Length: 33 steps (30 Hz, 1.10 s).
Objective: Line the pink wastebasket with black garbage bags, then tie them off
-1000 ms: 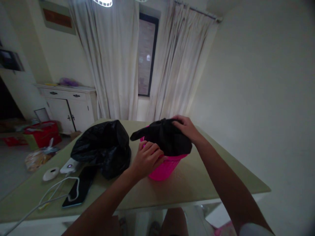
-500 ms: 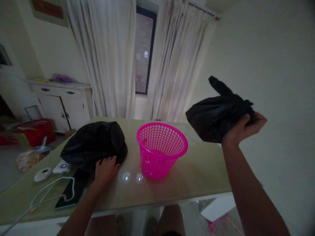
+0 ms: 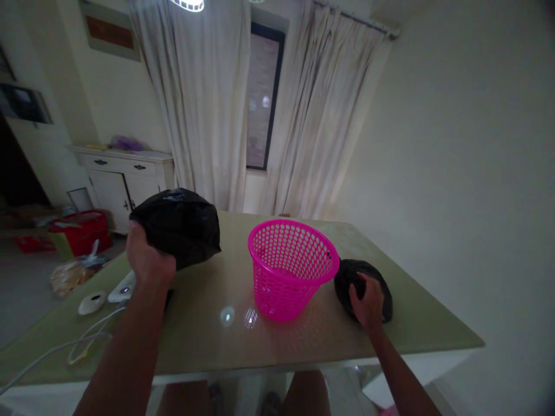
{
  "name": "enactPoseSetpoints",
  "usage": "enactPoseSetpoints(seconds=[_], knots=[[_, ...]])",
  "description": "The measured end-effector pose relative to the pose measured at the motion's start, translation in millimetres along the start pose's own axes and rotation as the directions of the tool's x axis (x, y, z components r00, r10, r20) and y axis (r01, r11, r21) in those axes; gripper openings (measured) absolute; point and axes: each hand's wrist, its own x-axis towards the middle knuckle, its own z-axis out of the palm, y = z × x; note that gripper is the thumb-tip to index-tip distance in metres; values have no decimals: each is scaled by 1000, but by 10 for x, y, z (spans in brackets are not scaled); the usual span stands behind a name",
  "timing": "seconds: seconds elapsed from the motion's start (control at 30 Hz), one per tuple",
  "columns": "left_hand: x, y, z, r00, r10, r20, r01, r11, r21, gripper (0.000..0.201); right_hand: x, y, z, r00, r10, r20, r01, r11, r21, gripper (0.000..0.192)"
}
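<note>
Since half a second ago the right hand has come down from the air and now presses its small black bag onto the worktop, touching the pink basket at its 3 o'clock. The left hand has meanwhile lifted the big black bag off the worktop, at the basket's 9 o'clock.

The right hand lies over the small bag with fingers curled into the plastic, seemingly to keep the bundle squashed flat. The left hand is clenched on the big bag's near lower edge, holding it clear of the cable and white devices beneath.

The basket stands upright and looks empty through its mesh. What either bag holds is hidden. The dim light blurs the folds, and the left forearm covers whatever lies just under the big bag.
</note>
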Motion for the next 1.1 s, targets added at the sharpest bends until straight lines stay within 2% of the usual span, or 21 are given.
enactPoseSetpoints(seconds=[0.03, 0.1, 0.2, 0.3, 0.4, 0.47, 0.5, 0.53, 0.6, 0.63, 0.67, 0.7, 0.73, 0.77, 0.8, 0.87, 0.9, 0.93, 0.97, 1.0, 1.1], knots=[[-8, 170, 130, 997, -30, 65, 37, 994, -107, 34, 45, -71, -70, 1000, -15, 5, 15, 1000, 1, 52], [-81, 497, 385, 988, 6, 154, 29, 974, -225, 27, 220, -339, -260, 999, -25, -35, 26, 999, 38, 54], [-314, 856, 724, 927, 68, 368, 34, 964, -264, 38, 550, -1044, -586, 996, -74, -43, 81, 974, 213, 41], [-644, 973, 1018, 811, 59, 583, 123, 955, -269, 48, 837, -1912, -763, 954, -282, 96, 218, 881, 420, 35], [-923, 911, 1275, 629, 24, 777, 222, 952, -209, 45, 1085, -2554, -678, 893, -417, 166, 252, 772, 584, 66], [-962, 863, 1406, 533, 14, 846, 208, 967, -147, 44, 1224, -2724, -525, 851, -484, 203, 289, 754, 590, 41], [-921, 855, 1453, 538, 33, 842, 177, 972, -151, 43, 1280, -2732, -443, 842, -479, 246, 280, 779, 561, 26], [-842, 861, 1487, 583, 75, 809, 139, 972, -190, 42, 1323, -2699, -368, 840, -453, 298, 257, 816, 517, 15], [-614, 899, 1511, 730, 206, 652, 35, 941, -337, 36, 1373, -2562, -258, 829, -378, 413, 193, 885, 423, 15], [-497, 922, 1504, 782, 262, 565, -19, 917, -399, 32, 1384, -2482, -229, 808, -357, 469, 173, 904, 390, 18], [-402, 939, 1486, 810, 288, 510, -51, 903, -427, 29, 1391, -2406, -219, 776, -355, 521, 168, 913, 372, 20], [-342, 948, 1460, 815, 285, 505, -51, 903, -427, 26, 1396, -2342, -229, 732, -370, 571, 173, 913, 370, 21], [-326, 947, 1429, 793, 254, 554, -16, 917, -397, 27, 1403, -2290, -259, 680, -395, 618, 176, 906, 385, 19], [-353, 940, 1396, 738, 200, 644, 44, 939, -341, 31, 1415, -2248, -306, 624, -423, 657, 167, 894, 417, 14], [-418, 930, 1365, 645, 120, 755, 113, 962, -249, 37, 1433, -2213, -369, 577, -447, 683, 138, 878, 458, 12], [-609, 914, 1316, 373, -53, 926, 181, 983, -17, 48, 1479, -2140, -516, 513, -475, 715, 30, 842, 538, 38], [-704, 909, 1302, 251, -116, 961, 172, 982, 73, 52, 1502, -2095, -587, 508, -468, 723, -54, 820, 569, 50], [-777, 903, 1298, 182, -145, 973, 155, 981, 117, 56, 1520, -2040, -646, 530, -441, 724, -155, 789, 594, 55], [-819, 889, 1303, 185, -132, 974, 147, 984, 106, 58, 1533, -1977, -690, 572, -392, 721, -269, 741, 616, 54], [-825, 860, 1314, 258, -89, 962, 145, 988, 53, 59, 1540, -1910, -714, 615, -321, 721, -389, 672, 631, 50], [-666, 643, 1359, 640, 19, 768, 67, 995, -80, 54, 1562, -1730, -687, 694, -75, 716, -627, 427, 651, 44]])
